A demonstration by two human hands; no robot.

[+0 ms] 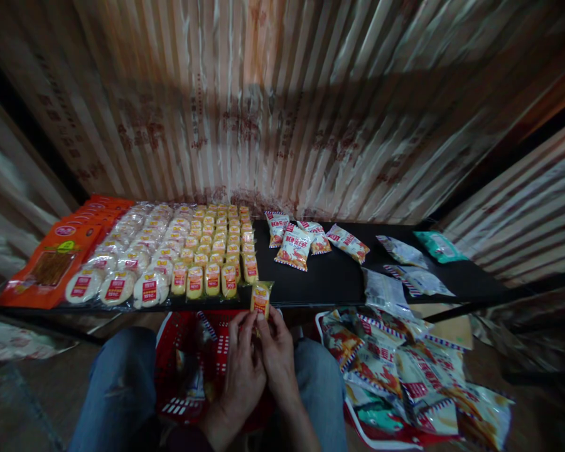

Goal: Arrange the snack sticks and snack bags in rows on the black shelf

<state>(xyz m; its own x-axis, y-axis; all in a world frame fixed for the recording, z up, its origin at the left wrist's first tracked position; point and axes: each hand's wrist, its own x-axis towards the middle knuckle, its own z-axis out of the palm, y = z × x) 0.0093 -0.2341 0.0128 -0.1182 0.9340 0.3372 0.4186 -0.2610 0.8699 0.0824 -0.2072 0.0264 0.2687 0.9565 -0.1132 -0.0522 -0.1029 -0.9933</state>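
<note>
Our denim-clad legs (122, 383) lay nearest; between them, our left hand (245, 370) and right hand (279, 351) pinched a yellow packet (262, 295) low, at the black shelf's (311, 285) front edge, probably leaving its label readable, like the rowed packets (211, 280) alongside.

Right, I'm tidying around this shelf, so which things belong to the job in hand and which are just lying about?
Seemingly part of the job:
oblong yellow snack in clear wrapping, held by the left hand and right hand
matching yellow snacks in rows
long black shelf

Seemingly just lying about:
teal plastic packet near the shelf's right end
pale plastic packets beside it
</note>
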